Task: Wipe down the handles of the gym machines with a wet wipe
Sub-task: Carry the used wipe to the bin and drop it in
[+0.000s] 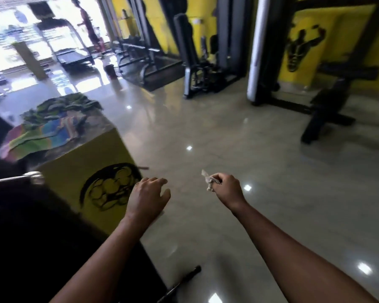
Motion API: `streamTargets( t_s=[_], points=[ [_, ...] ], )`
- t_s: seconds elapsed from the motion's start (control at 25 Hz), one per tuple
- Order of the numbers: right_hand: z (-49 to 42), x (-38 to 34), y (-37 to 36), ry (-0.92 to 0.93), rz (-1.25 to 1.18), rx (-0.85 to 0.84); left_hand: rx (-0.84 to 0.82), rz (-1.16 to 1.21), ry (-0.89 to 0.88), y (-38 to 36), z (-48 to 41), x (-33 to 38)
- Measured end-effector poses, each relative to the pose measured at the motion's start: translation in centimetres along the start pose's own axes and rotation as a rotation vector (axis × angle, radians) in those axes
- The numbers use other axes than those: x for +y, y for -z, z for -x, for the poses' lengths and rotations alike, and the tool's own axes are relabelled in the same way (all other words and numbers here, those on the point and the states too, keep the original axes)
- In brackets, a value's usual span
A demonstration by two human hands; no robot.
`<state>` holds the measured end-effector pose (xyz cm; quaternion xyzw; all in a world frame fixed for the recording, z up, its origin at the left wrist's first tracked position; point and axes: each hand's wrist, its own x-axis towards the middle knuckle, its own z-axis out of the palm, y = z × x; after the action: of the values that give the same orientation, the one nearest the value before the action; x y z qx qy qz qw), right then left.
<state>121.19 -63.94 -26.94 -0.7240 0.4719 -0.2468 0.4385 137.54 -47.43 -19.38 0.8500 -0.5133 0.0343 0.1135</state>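
Blurred gym machines point(197, 62) behind, right hand point(227, 189) pinching crumpled wipe point(208, 181)

Plainly a gym. Ahead of the right hand point(227, 189), black weight machines point(197, 68) along yellow walls point(359, 40), one painted with a flexing muscleman point(302, 49). Far beyond the left hand point(148, 199), a treadmill point(72, 53) by bright windows point(13, 40). Just left of that hand, a yellow box point(74, 171) with a muscle emblem point(109, 189).
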Motion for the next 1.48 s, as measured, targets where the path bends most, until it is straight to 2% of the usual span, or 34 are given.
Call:
streamTargets(
  t_s=[0.32, 0.72, 0.92, 1.04, 1.2, 1.36, 1.48],
  points=[
    [-1.2, 11.8, 25.2, -0.182, -0.067, 0.483, -0.129, 0.240, -0.365, -6.5, -11.6, 25.3],
    [5.0, 27.9, 51.1, -0.514, -0.100, 1.028, -0.400, 0.359, -0.923, -16.4, -16.8, 62.3],
    [7.8, 33.5, 62.7, -0.630, -0.075, 1.331, -0.491, 0.397, -1.284, -19.4, -16.9, 82.8],
    [11.7, 35.7, 69.1, -0.684, -0.052, 1.482, -0.472, 0.381, -1.513, -19.5, -14.7, 93.5],
    [19.6, 40.6, 75.9, -0.808, 0.011, 1.716, -0.477, 0.404, -1.802, -19.8, -6.8, 108.0],
    [29.0, 46.7, 82.0, -0.885, -0.010, 1.920, -0.577, 0.457, -1.990, -21.3, 4.7, 120.4],
    [37.3, 50.3, 87.1, -0.946, -0.040, 1.988, -0.651, 0.450, -2.090, -21.2, 13.7, 128.1]
  ],
)
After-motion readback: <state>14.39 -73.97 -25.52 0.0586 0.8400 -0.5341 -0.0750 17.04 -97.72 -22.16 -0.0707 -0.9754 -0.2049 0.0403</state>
